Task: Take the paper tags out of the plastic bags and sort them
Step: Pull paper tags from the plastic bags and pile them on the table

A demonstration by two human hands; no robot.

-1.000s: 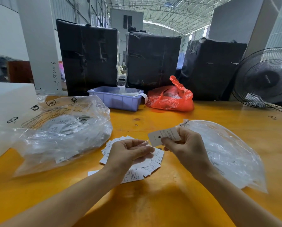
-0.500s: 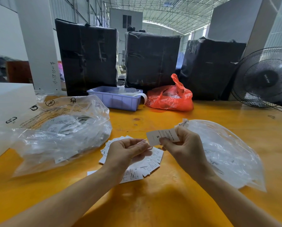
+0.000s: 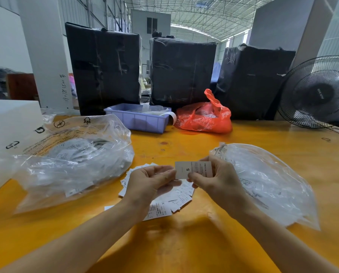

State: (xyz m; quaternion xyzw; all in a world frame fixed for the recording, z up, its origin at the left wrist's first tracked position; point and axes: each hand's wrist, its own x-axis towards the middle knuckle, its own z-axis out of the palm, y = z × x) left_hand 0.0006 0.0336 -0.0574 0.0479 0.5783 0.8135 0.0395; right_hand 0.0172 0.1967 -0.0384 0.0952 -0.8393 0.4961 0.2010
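A: Moved since one second ago: both hands and the held tag (image 3: pixel 193 170), shifted slightly left and closer together. Everything else on the table (image 3: pixel 184 249) unchanged.

B: State of right hand (image 3: pixel 216 181)?

A: Closed on the tag. Thumb and curled fingers pinch its lower right part. Tag held above the table, face toward the camera, letter "S" legible.

B: State of left hand (image 3: pixel 149 183)?

A: Fingers curled, tips just beside the left edge of the tag. Contact with the tag: cannot tell. Small clear sleeve possibly between the fingers: too faint to confirm.

B: Location of loose tags?

A: Pile of tags (image 3: pixel 176 200) flat on the table, directly under both hands, partly hidden by the left hand. Some marked "XL".

B: Location of bags?

A: Full clear bag (image 3: pixel 72 158) left of the pile, holding many tags. Flatter clear bag (image 3: pixel 267 180) right of the pile, just behind the right hand.

B: Background items?

A: Blue tray (image 3: pixel 139 120) and red bag (image 3: pixel 204 117) at the far side of the table, side by side. Three black wrapped bales (image 3: pixel 182 69) behind them. Fan (image 3: pixel 320 93) at far right. White box (image 3: pixel 5 127) at far left.
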